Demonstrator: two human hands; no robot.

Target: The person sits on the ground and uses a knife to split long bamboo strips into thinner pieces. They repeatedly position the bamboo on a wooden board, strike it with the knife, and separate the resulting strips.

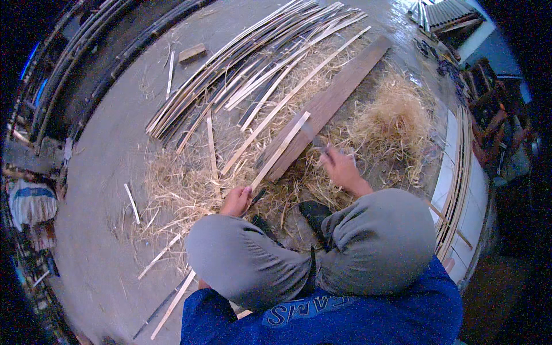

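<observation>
My left hand (pixel 237 201), just beyond my left knee, is closed around the near end of a pale bamboo strip (pixel 280 151). The strip slants away to the right, lying over a long dark wooden board (pixel 345 92). In my right hand (pixel 342 169), beyond the right knee, is a knife (pixel 310 133), its blade smeared by motion. The blade points toward the strip's far end; whether they touch, I cannot tell. Thin curly shavings (pixel 293 192) lie under and around the board's near end.
A bundle of long bamboo strips (pixel 241 60) spreads beyond the board, with a small wooden block (pixel 192 53) to its left. A heap of shavings (pixel 397 112) sits at right. More strips (pixel 458 172) lie along white tiles. Dark poles (pixel 109 63) line the far left.
</observation>
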